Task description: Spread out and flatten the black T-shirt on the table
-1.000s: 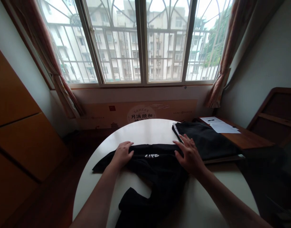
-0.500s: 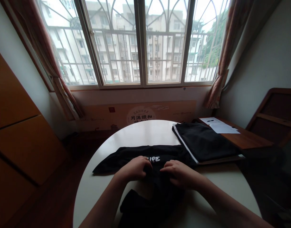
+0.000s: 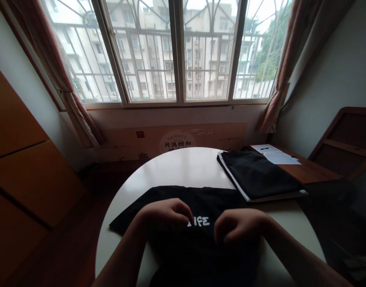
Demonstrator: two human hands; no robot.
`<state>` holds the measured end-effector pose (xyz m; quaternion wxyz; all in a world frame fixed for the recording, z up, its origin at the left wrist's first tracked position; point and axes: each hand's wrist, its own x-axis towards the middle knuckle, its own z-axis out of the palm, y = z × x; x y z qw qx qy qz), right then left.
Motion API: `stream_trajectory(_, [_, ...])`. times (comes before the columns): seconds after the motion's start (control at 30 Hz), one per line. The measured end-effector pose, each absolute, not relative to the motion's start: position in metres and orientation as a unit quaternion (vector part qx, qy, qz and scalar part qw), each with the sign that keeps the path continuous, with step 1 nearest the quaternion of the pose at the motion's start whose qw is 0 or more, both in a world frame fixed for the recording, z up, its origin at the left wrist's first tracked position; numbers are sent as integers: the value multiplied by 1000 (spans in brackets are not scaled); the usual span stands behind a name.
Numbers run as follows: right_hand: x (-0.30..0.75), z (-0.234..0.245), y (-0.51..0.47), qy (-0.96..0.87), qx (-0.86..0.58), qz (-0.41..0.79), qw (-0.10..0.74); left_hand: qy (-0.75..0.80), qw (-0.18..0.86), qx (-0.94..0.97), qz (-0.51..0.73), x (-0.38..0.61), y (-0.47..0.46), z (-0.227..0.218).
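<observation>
A black garment [image 3: 197, 199] with white lettering lies spread on the round white table [image 3: 185, 165]. My left hand [image 3: 166, 215] is curled with its fingers pinched on the cloth just left of the lettering. My right hand [image 3: 239, 227] is curled the same way on the cloth right of the lettering. Both hands sit close together near the table's front edge. The lower part of the garment is hidden under my forearms.
A folded black garment [image 3: 257, 175] with a white edge lies at the table's right side. Beyond it a wooden desk [image 3: 311, 173] holds a sheet of paper [image 3: 276, 156]. A window with curtains faces me; a wooden cabinet [image 3: 24, 167] stands at left.
My hands came in from the garment's outer edges to its middle, closed on the cloth and pulled it toward me. The lettering now sits lower and nearer.
</observation>
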<state>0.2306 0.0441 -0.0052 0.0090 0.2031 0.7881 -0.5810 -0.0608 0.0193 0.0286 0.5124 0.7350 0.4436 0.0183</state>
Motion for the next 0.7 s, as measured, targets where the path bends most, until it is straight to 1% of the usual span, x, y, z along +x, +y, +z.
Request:
stream_trajectory(0.03, [229,-8,48,788,233,-566,-65,505,442,739,55,-62,23,25])
stream_trajectory(0.07, [227,-13,52,790,269,-531,-147,569,345,740,95,-65,28,19])
stream_trajectory(0.13, [223,-27,63,799,324,-422,-281,659,146,721,155,-70,42,2])
stream_trajectory(0.17, [222,-36,69,808,340,-360,-319,685,80,706,161,-73,49,-7])
stream_trajectory(0.2, [221,-44,75,820,352,-303,-335,703,45,693,153,-76,56,-17])
stream_trajectory(0.23, [220,-52,80,831,364,-257,-333,718,36,681,136,-79,62,-25])
stream_trajectory(0.27, [220,-60,83,841,381,-224,-313,732,39,671,116,-81,67,-31])
stream_trajectory(0.37, [217,-73,87,855,444,-163,-213,748,39,657,83,-83,72,-38])
stream_trajectory(0.43, [215,-74,84,860,464,-133,-165,736,33,670,87,-81,70,-35])
stream_trajectory(0.5, [213,-70,81,866,459,-117,-160,716,27,691,94,-78,66,-29])
stream_trajectory(0.6, [214,-61,78,873,442,-111,-176,673,20,731,108,-78,59,-20])
stream_trajectory(0.7, [218,-53,74,882,424,-108,-176,627,68,770,96,-81,50,-12])
